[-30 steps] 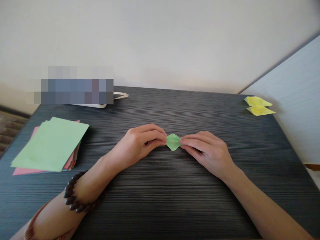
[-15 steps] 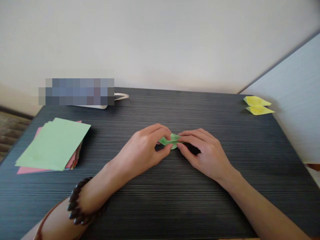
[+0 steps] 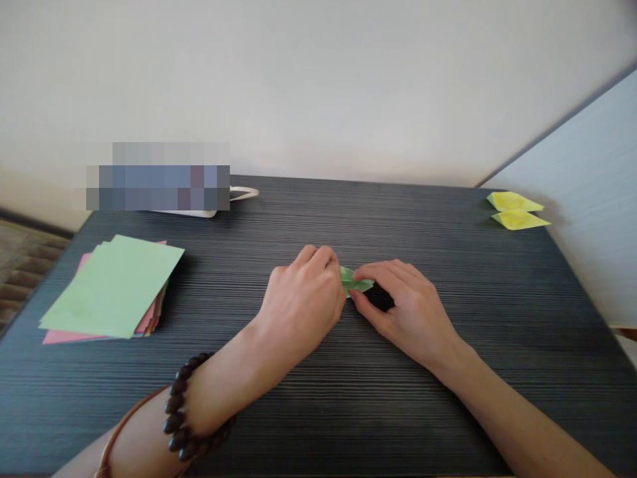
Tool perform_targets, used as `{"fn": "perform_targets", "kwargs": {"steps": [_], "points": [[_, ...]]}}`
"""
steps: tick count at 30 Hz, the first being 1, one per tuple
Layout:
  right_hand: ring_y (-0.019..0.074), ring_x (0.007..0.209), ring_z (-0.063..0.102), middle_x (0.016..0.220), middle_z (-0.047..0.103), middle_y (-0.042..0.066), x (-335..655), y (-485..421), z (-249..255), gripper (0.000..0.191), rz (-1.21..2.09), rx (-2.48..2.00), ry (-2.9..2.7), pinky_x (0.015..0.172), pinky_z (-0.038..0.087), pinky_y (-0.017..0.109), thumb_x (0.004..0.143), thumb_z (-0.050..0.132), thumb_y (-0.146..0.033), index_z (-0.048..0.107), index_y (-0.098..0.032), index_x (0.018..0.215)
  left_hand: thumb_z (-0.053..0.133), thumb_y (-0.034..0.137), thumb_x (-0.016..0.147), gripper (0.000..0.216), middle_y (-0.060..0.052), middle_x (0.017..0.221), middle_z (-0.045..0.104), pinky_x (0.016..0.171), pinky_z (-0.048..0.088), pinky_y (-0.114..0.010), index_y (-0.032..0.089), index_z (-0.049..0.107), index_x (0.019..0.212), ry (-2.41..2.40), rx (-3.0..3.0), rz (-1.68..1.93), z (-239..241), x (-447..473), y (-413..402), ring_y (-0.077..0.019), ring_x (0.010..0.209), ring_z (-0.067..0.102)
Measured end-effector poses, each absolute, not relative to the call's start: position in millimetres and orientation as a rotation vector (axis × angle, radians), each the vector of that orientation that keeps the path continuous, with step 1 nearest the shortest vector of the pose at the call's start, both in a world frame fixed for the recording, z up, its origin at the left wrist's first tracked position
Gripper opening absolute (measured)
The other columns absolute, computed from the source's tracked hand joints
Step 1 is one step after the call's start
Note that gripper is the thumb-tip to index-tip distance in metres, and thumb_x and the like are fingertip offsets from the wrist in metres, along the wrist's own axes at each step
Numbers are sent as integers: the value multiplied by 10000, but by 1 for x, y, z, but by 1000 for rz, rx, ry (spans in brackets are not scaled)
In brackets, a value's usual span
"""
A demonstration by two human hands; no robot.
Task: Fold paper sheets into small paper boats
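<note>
A small folded green paper [image 3: 359,285] is between my two hands, low over the dark table. My left hand [image 3: 304,292] is curled over its left end; the back of the hand faces me and hides the fingertips and that part of the paper. With thumb and index finger, my right hand [image 3: 405,299] pinches the right part of the paper, whose pointed end shows between them. A dark beaded bracelet [image 3: 179,418] and a thin brown band circle my left wrist and forearm.
On the left lies a stack of square coloured paper [image 3: 114,285], green on top. Two folded yellow paper pieces [image 3: 520,220] sit at the far right. A blurred-out object with a white base [image 3: 199,213] and loop stands at the back left, before the wall.
My left hand has rolled over to the right, so its knuckles now cover the paper's left end. My right hand stays nearly in place, its fingers slightly further apart.
</note>
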State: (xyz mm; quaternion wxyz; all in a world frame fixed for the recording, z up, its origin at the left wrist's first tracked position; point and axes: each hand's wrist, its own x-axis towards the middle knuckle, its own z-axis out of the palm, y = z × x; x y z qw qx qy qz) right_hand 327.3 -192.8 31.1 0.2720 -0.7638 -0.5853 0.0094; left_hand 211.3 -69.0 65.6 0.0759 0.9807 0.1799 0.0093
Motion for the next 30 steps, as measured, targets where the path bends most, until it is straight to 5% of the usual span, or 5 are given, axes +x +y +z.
{"fn": "perform_targets", "kwargs": {"steps": [10,15,18,23,30], "points": [[201,798,571,912,672,32,328,-192,31,177,146,-2048,-1467,743,456,358,796,592,-226,579,-210,972,460,179,890,166,-81,950,627,702,508,-334,158,623,867,446,2876,50,60,210,-60,-230,900,584],[192,786,578,893,676,28,330,-192,32,160,157,-2053,-1440,733,460,353,806,589,-243,591,-205,961,580,318,843,209,-40,1008,627,786,494,-358,208,574,1021,354,2676,104,59,202,-48,-226,928,582],[182,751,579,872,676,27,332,-192,32,142,155,-2062,-1412,708,460,343,814,593,-268,602,-208,943,686,278,763,359,-24,1032,631,770,494,-295,204,536,1081,356,2521,157,57,196,-33,-177,870,605],[160,747,598,927,675,26,342,-197,34,248,241,-1998,-1422,705,477,311,808,634,-355,598,-219,1011,647,255,792,105,31,818,673,641,488,-206,216,653,890,353,2339,96,56,194,-18,-125,732,627],[142,726,633,881,691,13,367,-208,33,360,330,-1925,-1543,688,520,276,777,675,-372,622,-237,1106,624,296,810,159,10,805,708,560,503,-188,207,698,918,380,2247,172,49,193,-13,-109,600,617]]}}
